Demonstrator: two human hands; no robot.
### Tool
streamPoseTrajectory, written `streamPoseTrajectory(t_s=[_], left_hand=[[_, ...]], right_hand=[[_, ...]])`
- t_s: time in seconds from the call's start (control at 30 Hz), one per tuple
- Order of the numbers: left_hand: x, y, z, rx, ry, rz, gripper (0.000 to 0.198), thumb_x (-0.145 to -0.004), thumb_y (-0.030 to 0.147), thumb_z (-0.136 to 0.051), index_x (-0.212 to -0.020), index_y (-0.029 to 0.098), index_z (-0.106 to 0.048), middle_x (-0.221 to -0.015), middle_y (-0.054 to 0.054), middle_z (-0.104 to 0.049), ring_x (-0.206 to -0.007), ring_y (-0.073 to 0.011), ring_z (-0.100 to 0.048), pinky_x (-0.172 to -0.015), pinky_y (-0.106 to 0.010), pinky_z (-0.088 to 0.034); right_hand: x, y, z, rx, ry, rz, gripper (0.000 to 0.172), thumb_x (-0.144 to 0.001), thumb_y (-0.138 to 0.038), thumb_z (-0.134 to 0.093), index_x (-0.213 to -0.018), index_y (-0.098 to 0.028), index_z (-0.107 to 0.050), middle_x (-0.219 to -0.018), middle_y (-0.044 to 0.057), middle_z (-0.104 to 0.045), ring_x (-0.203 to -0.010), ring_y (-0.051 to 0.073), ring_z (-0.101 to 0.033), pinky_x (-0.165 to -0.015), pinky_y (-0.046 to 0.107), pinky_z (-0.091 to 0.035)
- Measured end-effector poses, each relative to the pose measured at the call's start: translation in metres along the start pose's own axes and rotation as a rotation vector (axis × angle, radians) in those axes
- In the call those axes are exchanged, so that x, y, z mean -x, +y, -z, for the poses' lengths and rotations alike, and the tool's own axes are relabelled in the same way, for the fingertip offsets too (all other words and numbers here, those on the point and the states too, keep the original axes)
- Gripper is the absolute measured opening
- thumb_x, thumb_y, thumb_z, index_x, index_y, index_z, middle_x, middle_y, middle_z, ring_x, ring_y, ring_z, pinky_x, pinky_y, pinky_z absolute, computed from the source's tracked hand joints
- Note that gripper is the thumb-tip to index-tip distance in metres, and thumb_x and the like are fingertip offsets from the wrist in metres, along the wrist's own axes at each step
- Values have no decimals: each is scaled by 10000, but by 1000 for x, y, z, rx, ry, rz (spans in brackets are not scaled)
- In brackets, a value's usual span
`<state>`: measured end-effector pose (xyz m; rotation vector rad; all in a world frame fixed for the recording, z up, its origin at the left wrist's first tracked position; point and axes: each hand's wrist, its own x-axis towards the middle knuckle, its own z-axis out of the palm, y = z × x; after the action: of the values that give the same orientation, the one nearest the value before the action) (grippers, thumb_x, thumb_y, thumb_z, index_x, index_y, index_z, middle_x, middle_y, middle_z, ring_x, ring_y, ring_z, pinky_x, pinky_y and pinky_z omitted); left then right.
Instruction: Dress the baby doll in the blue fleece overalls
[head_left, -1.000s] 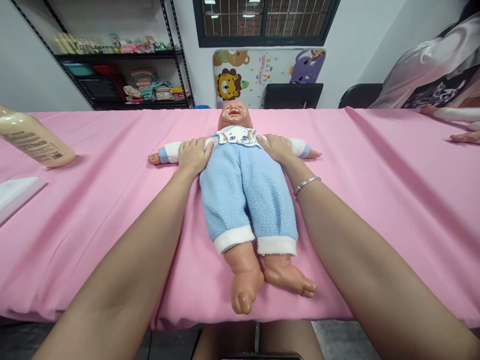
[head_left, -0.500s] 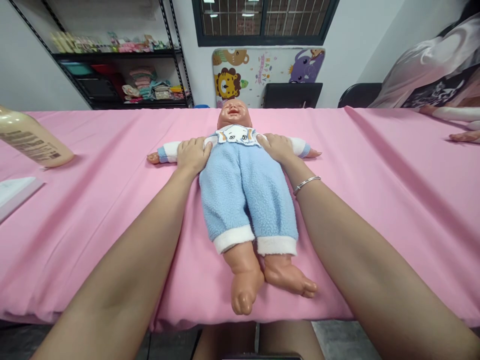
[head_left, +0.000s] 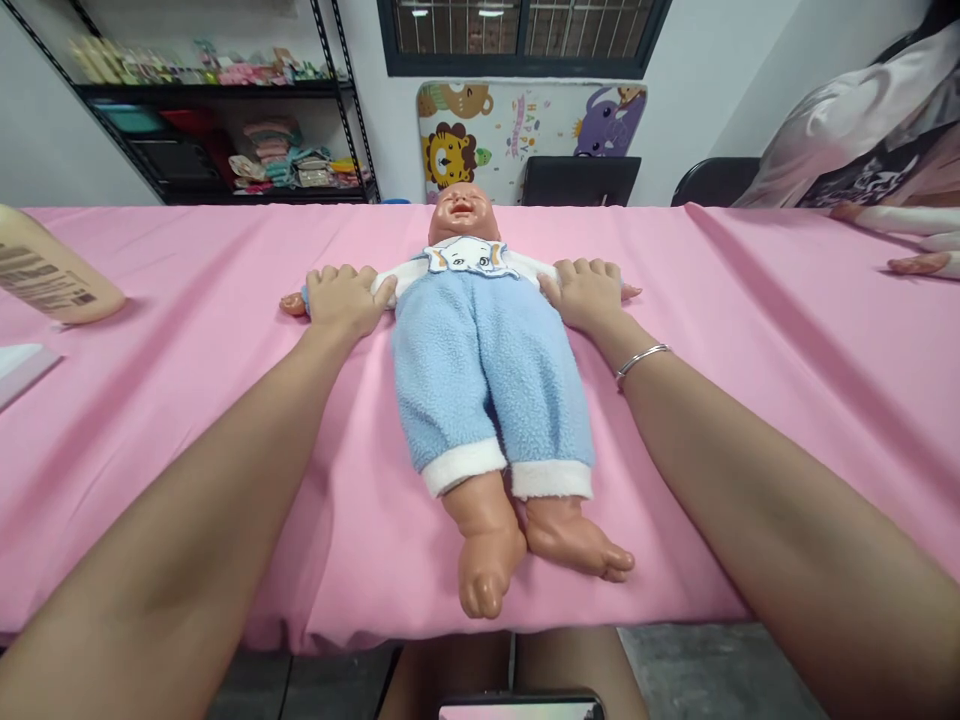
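A baby doll in blue fleece trousers and a white top lies on its back, head away from me, arms stretched out to both sides. My left hand is closed over the doll's arm on the left, close to its blue cuff; the doll's small hand pokes out beyond my fingers. Over the arm on the right, my right hand is wrapped round the lower sleeve, with a silver bangle on my wrist. The doll's bare feet point toward me near the table's front edge.
Pink cloth covers the table. At the left are a beige bottle and a white flat object. Another person's hand rests at the far right. Behind stand a black shelf and a black chair.
Both my hands have slid outward along the doll's arms, from near the shoulders to near the wrists. The view has tilted slightly, and a phone shows more at the bottom edge.
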<state>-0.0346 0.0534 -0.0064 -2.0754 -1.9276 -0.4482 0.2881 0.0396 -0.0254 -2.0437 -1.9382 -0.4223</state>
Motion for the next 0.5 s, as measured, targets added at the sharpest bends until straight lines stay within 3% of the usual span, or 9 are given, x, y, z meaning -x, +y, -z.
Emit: streamPoseTrajectory(t_s=[0.23,0.4,0.5], left_hand=[[6,-16,11,53,-56,114,606,-884,614,-252,-1216,232,-584,-1253,-182,-536,-1189,-423,-426,-933,-602,-364],[11,-25,12,144,-18,208,573,-923,510,-175,-1214,220,-576,-1238,-170,-528,-1165,-370,-473,-983,-545,-359],[10,-29,9,126,9,214,597,-922,506,-132,-1193,218,-579,-1211,-164,-547,-1136,-343,-489,-971,-506,-376]], right_hand=[[15,40,0,-92,-45,-42,566,-951,-510,-337,-1361,-134,-443,-1306,204,-463,-1174,375,-436,-946,521,-394],[16,58,-7,-188,-51,-55,570,-941,-404,-356,-1442,-132,-355,-1338,194,-454,-1235,335,-443,-1033,480,-385],[37,57,14,-236,-134,-34,655,-898,-337,-392,-1486,-79,-265,-1426,192,-378,-1321,314,-386,-1101,453,-360]])
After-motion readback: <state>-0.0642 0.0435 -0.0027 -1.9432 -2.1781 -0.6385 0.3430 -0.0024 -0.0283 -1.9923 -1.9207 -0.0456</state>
